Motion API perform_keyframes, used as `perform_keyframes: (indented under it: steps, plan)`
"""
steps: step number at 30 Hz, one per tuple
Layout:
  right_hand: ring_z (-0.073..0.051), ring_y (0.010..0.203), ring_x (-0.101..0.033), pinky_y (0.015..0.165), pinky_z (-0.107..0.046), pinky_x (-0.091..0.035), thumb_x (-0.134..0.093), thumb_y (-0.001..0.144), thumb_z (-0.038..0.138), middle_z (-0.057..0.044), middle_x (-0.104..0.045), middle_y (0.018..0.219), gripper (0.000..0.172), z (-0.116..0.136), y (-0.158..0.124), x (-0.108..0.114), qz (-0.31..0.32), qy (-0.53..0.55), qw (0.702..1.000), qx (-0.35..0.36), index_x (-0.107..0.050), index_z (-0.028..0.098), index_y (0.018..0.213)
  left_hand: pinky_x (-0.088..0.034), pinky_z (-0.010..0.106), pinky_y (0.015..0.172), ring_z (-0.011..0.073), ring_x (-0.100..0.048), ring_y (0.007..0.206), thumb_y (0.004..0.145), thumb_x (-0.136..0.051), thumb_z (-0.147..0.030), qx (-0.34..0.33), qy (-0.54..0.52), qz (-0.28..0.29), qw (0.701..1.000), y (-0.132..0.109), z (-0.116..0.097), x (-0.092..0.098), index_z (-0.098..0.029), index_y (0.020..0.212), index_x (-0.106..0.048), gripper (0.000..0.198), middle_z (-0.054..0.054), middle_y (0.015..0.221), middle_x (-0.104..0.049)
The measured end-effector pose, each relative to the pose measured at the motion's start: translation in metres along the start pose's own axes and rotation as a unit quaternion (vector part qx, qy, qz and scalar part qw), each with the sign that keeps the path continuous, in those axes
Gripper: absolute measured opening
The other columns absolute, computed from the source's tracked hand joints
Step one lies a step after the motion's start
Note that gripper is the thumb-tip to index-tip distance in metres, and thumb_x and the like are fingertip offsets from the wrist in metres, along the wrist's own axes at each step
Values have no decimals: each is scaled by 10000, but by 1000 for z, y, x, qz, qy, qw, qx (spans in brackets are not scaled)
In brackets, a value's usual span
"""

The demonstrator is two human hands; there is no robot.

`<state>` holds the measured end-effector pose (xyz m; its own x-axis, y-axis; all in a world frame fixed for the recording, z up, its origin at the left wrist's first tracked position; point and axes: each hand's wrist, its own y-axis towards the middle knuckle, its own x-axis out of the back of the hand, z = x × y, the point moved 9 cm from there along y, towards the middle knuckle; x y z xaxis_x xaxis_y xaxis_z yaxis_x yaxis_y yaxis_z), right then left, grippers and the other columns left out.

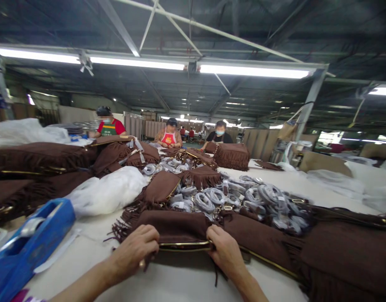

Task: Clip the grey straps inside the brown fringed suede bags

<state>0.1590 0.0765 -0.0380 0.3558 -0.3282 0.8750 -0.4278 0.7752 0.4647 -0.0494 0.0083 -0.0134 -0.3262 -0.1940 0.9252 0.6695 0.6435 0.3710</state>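
Note:
A brown suede fringed bag [177, 228] with a gold metal frame lies on the white table [180, 281] right in front of me. My left hand [134, 251] is closed on the left end of its gold frame. My right hand [226, 251] grips the right end of the same frame, fingers curled over the edge. More brown fringed bags [343, 256] lie to the right of it, touching it.
A blue tape dispenser [26, 247] sits at the near left. Wrapped straps in clear plastic [262, 201] are heaped mid-table. Stacks of brown bags [38, 161] and white plastic bags [107, 191] lie at left. Three people sit at the far end.

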Motion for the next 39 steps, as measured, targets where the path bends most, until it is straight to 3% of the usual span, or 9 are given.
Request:
perform_keyframes:
  steps: [4,9,13,16,20,28,33,36,39]
  plan:
    - [-202,776,-553,662,-280,-353,-486,728,101,-30,-600,848,118,-25,-3,2,35,-2,999,-42,-497,218,740,-417,292,800,200,-525,919,892,-430,-106,110,-68,7,992,-59,61,24,-210,822,-590,203,44,962,-600]
    - [-168,836,-588,741,-245,-409,-428,615,5,-16,-617,874,259,-13,-16,-14,165,111,980,3,-516,213,742,-377,352,1022,217,-484,1180,611,-373,81,202,-128,61,969,-100,83,12,-252,955,-650,553,13,1285,-546]
    - [-167,849,-628,768,-236,-424,-419,663,18,-11,-661,843,258,-6,-19,-6,229,144,963,-11,-577,211,725,-369,324,1028,198,-490,1179,665,-355,58,236,-137,6,962,-76,75,17,-234,903,-635,470,16,1256,-562]
    - [-192,792,-635,697,-259,-407,-481,786,126,-12,-674,778,157,2,-2,14,205,82,974,-45,-601,211,731,-405,309,963,203,-533,1080,804,-414,-53,214,-155,27,964,-42,53,5,-223,853,-606,261,35,1162,-596]
    - [-191,825,-651,700,-258,-400,-447,904,173,-27,-708,849,215,23,39,26,159,3,986,-53,-643,213,826,-405,357,887,243,-514,1006,683,-547,-65,220,-124,53,966,-22,42,-25,-208,817,-532,197,50,1081,-596]
    - [-231,1078,-636,835,-271,-433,-452,913,157,-84,-717,1105,276,24,136,-25,152,-90,981,-77,-683,206,1057,-355,366,872,241,-470,1002,643,-595,-68,176,-121,0,977,-29,57,-51,-227,847,-473,286,28,1117,-558]
    - [-300,976,-685,771,-330,-472,-552,746,37,-157,-736,1018,278,37,159,-66,215,-124,967,-62,-716,164,931,-362,368,848,242,-487,1009,679,-688,-138,198,-91,29,975,-28,52,-49,-223,864,-492,283,36,1110,-576]
    - [-308,982,-679,770,-347,-471,-567,732,71,-142,-731,1016,252,36,162,-70,215,-134,966,-51,-697,181,918,-377,359,836,233,-502,1008,745,-710,-230,195,-74,22,978,-27,47,-38,-228,903,-521,247,32,1104,-587]
    - [-293,982,-670,756,-344,-467,-502,803,149,-136,-704,1058,239,20,163,-54,185,-138,971,-66,-643,177,995,-393,357,839,229,-517,1010,762,-721,-274,190,-64,29,979,-29,45,-34,-229,945,-537,264,30,1112,-591]
